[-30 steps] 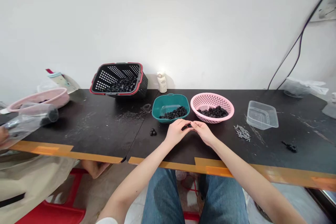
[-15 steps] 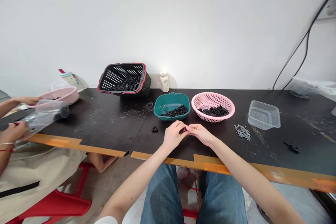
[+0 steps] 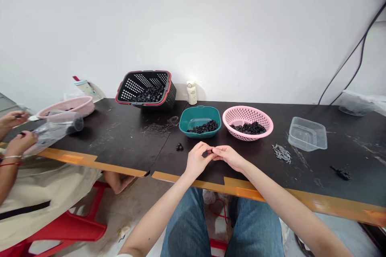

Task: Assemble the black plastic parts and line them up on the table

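Note:
My left hand (image 3: 198, 160) and my right hand (image 3: 228, 156) meet fingertip to fingertip over the near part of the black table. Both are pinched on a small black piece (image 3: 212, 150), mostly covered by the fingers. Just beyond them stands a teal basin (image 3: 193, 113) with small black parts heaped in it. Right of that is a pink basket (image 3: 247, 111) holding more black parts. A few round black pieces (image 3: 179, 147) lie on the table left of my left hand.
Grey pins (image 3: 282, 153) and a clear plastic box (image 3: 307, 133) are on the right, with a black item (image 3: 341, 173) nearer the edge. A black basket (image 3: 169, 95) and white bottle (image 3: 191, 93) stand along the wall. At left, a co-worker's hands (image 3: 22, 142) handle a clear bag.
My hands stay together, with slight finger shifts around the black piece. The co-worker's far hand has lifted back from the pink basin and now holds something dark. The view has shifted slightly.

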